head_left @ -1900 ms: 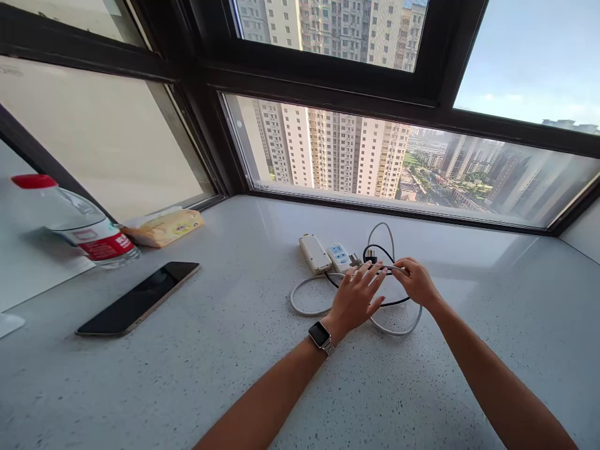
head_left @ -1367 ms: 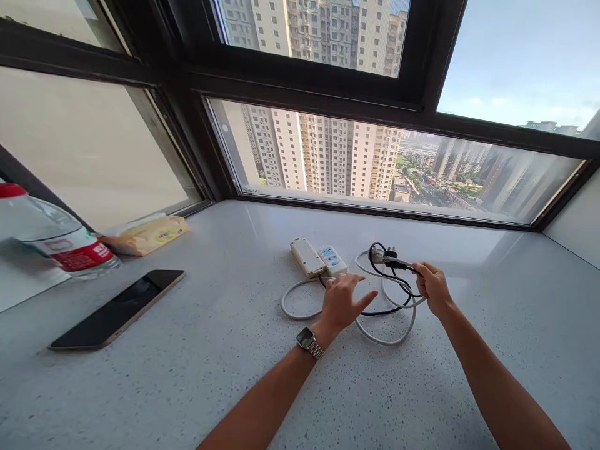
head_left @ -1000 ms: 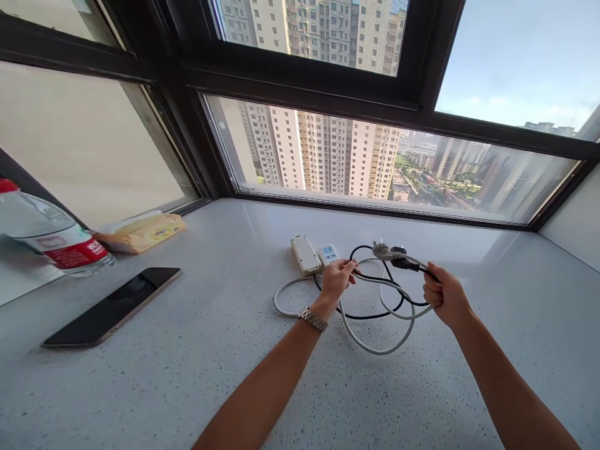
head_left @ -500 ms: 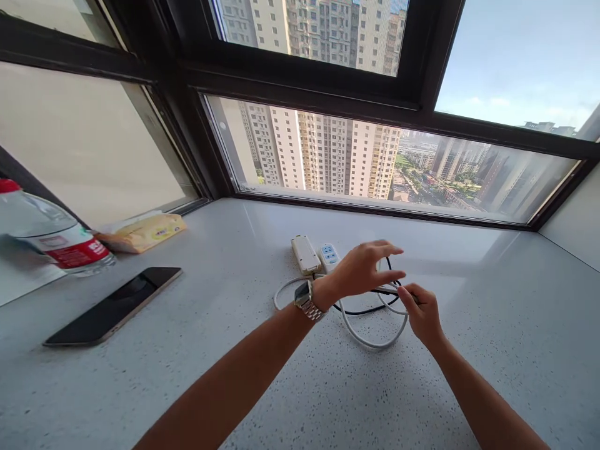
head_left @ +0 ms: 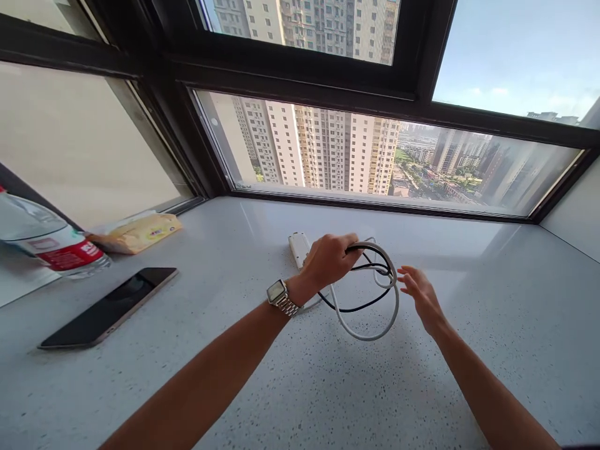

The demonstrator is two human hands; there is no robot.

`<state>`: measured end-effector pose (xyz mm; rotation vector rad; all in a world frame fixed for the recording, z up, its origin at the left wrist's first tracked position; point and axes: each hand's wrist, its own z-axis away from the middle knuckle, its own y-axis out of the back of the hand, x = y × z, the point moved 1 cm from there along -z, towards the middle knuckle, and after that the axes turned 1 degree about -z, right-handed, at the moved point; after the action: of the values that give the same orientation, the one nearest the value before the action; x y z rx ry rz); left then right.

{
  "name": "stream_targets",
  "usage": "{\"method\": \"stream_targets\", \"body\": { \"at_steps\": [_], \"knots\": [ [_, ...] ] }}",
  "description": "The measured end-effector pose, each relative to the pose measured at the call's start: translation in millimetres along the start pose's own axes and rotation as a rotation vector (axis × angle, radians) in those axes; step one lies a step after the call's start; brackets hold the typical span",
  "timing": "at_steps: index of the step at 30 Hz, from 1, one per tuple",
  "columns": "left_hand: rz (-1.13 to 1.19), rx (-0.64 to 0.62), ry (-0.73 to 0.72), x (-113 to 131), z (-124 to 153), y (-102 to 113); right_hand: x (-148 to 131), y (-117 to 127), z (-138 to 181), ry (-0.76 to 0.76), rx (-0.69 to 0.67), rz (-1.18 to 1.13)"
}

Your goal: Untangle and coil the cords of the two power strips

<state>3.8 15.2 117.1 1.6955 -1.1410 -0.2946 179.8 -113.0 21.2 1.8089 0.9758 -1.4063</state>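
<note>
My left hand (head_left: 330,259), with a metal-banded watch (head_left: 282,296) on its wrist, is closed around a bundle of looped cables. A white cable (head_left: 367,338) hangs in a wide loop below it, and a black cable (head_left: 354,309) winds through the same loops. Just right of the loops is my right hand (head_left: 417,290), fingers apart and holding nothing. Partly behind my left hand lies a white power strip (head_left: 298,247); my hand hides most of it.
On the speckled white counter (head_left: 244,387), a phone (head_left: 110,307) lies at left. Behind it are a clear bottle with a red label (head_left: 70,253) and a yellow tissue pack (head_left: 145,233). A dark-framed window (head_left: 300,150) borders the back.
My left hand has gone from spread fingers to a grip on the looped cables, raising them slightly. My right hand has let go of the cable and opened.
</note>
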Motion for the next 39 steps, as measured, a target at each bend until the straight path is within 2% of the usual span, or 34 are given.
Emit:
{"method": "stream_targets", "body": {
  "at_steps": [2, 4, 8, 12, 15, 18, 21, 23, 26, 31, 35, 39],
  "knots": [
    [0.029, 0.038, 0.015, 0, -2, 9, 17, -9, 10, -0.108, -0.233, 0.005],
    [0.036, 0.044, -0.014, 1, -3, 13, 26, -18, 18, -0.129, -0.343, -0.026],
    [0.059, -0.022, -0.101, -1, -5, 18, 24, -23, 22, -0.165, -0.257, -0.143],
    [0.122, -0.123, -0.235, -7, 4, 19, 19, -17, 11, -0.245, -0.236, -0.406],
    [0.043, -0.213, -0.37, -15, 22, 13, 19, -10, 2, -0.241, -0.175, -0.562],
    [-0.106, -0.259, -0.409, -31, 38, 3, 17, -1, -2, -0.182, -0.13, -0.638],
    [-0.228, -0.238, -0.356, -58, 42, -2, 12, 10, -1, -0.132, -0.089, -0.604],
    [-0.299, -0.211, -0.296, -81, 37, 3, 11, 17, 0, -0.115, -0.048, -0.605],
    [-0.462, -0.165, -0.127, -118, 24, 24, 20, 29, -2, -0.138, 0.037, -0.654],
    [-0.69, -0.119, 0.253, -168, 14, 69, 47, 49, -16, -0.259, 0.292, -0.641],
    [-0.655, -0.042, 0.371, -182, 18, 83, 53, 61, -27, -0.302, 0.384, -0.527],
    [-0.587, 0.015, 0.361, -176, 22, 76, 52, 68, -29, -0.38, 0.389, -0.299]
  ]
}}
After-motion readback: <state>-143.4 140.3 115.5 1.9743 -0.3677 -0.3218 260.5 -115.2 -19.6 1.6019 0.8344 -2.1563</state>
